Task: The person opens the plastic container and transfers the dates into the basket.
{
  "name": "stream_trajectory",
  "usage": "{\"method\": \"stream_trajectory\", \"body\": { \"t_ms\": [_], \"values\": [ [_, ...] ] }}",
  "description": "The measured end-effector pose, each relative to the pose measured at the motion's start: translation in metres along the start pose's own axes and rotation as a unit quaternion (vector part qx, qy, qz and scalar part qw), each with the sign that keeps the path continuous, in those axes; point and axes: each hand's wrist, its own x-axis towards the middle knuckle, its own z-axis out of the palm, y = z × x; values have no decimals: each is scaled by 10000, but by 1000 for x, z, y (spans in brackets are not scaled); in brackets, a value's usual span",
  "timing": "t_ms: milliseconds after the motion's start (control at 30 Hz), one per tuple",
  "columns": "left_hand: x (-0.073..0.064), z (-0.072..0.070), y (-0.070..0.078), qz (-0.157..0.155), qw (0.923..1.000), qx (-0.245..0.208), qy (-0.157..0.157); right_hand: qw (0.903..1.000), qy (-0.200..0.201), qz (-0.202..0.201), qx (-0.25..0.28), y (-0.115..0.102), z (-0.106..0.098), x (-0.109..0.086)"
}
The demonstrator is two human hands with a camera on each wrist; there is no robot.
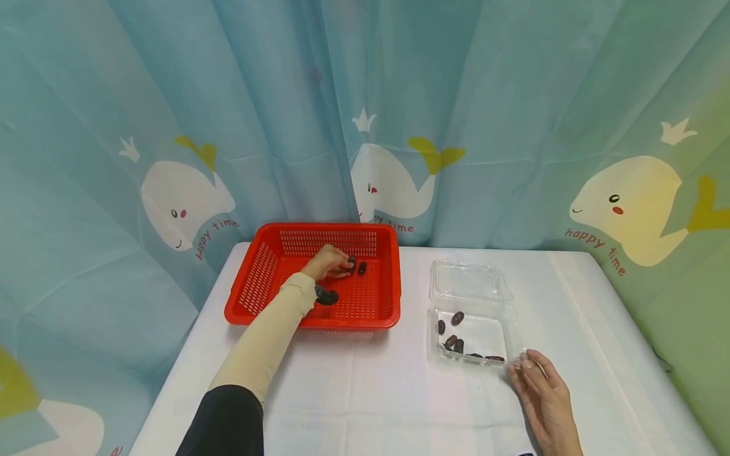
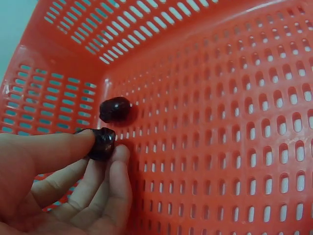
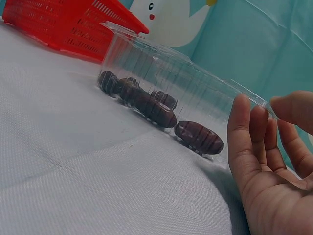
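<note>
My left hand (image 1: 327, 263) is inside the red plastic basket (image 1: 395, 278). Its thumb and fingers pinch a dark, glossy date (image 2: 102, 144) near the basket floor. Just beside it lies another date (image 2: 116, 108), close to the basket's corner. On the right, my right hand (image 1: 544, 399) grips the near right corner of a clear plastic clamshell box (image 1: 490, 329), thumb over the rim and fingers against the outer wall. Several dates (image 3: 199, 137) lie in the box, mostly along its near and left sides.
The box's clear lid (image 1: 467, 280) is folded back toward the curtain. A white cloth (image 1: 399, 392) covers the table. Behind it hangs a blue-green curtain (image 1: 502, 158) with whale prints. A small dark object (image 1: 526, 454) shows at the bottom edge.
</note>
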Motion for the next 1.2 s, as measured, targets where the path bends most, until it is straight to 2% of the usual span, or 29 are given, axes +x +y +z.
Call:
{"method": "stream_trajectory", "body": {
  "t_ms": [333,500,600,667,767,833,900,1000,1067,1200],
  "values": [
    [-3,4,-4,317,9984,422,203,10000,-33,2,32,2,-2,0],
    [-6,5,-4,310,9939,957,458,10000,-29,28,34,2,-1,1],
    [-10,5,-3,387,9878,1386,594,10000,-42,33,76,1,-1,1],
    [-12,5,-3,513,9809,1749,674,9999,-71,14,113,0,-1,0],
    [-11,5,-3,691,9632,2471,801,9999,-98,-7,140,0,-1,0],
    [-8,6,-3,712,9498,2916,876,9999,-115,-19,121,0,-2,0],
    [-5,7,-3,673,9397,3215,950,9999,-113,-13,86,0,-2,0],
    [-6,7,-3,661,9360,3316,980,9999,-119,-6,69,-1,-2,0],
    [-9,6,-4,781,9340,3344,989,9999,-116,4,93,-1,-2,0],
    [-20,-1,-4,1029,9372,3193,956,9996,-173,0,202,-1,-2,-1]
  ]
}}
